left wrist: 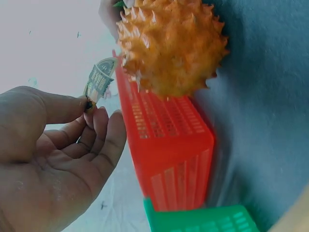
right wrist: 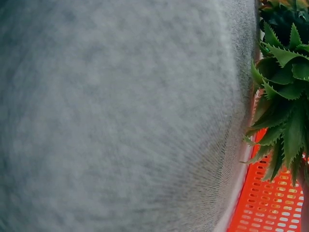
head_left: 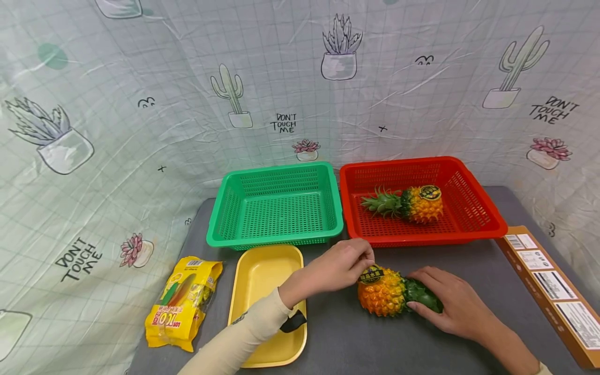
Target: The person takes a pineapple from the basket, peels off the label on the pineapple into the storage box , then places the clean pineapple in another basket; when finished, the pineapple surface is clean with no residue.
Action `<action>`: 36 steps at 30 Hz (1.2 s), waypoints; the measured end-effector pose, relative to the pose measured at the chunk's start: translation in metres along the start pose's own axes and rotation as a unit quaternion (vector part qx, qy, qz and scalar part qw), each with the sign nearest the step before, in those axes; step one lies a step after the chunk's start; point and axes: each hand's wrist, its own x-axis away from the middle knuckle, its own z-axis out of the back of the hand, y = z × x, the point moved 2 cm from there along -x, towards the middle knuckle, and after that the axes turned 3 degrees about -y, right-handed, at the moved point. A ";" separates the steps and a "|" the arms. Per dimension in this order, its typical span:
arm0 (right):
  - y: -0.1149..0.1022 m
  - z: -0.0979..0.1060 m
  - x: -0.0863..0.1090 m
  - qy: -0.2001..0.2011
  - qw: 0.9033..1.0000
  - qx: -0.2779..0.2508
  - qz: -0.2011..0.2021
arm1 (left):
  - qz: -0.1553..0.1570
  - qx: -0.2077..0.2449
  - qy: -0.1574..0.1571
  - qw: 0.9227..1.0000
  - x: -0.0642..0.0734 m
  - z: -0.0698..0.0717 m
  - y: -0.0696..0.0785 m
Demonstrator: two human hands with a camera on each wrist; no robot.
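A small orange pineapple (head_left: 382, 299) lies on its side over the grey table, its crown pointing right. My left hand (head_left: 339, 265) pinches a black-and-gold label (left wrist: 100, 77) between thumb and fingertips, right beside the fruit's base. In the left wrist view the label bends up and its far end meets the spiky skin. My right hand (head_left: 452, 302) grips the pineapple by its green crown (right wrist: 285, 96), thumb on the near side and fingers on the far side. Another pineapple (head_left: 424, 208), bearing a similar label, lies in the red basket (head_left: 483, 213).
Left of the red basket stands a green basket (head_left: 281, 213). A yellow tray (head_left: 267, 260) sits in front of it, partly under my left forearm. Farther left lies a yellow snack bag (head_left: 178, 302). A long cardboard box (head_left: 548, 291) lines the right side. Printed cloth hangs behind.
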 end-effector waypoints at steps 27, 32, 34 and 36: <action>0.001 0.001 0.001 0.003 1.000 0.000 0.004 | 0.084 0.000 0.054 0.995 0.051 0.034 -0.045; 0.000 0.000 0.002 0.002 1.000 -0.001 0.000 | 0.103 0.000 0.059 0.993 0.067 0.039 -0.052; 0.000 0.000 0.002 0.001 1.000 0.000 0.000 | 0.109 0.001 0.059 0.992 0.074 0.040 -0.056; 0.000 0.000 0.002 0.001 1.000 0.000 0.000 | 0.117 0.003 0.059 0.991 0.081 0.041 -0.059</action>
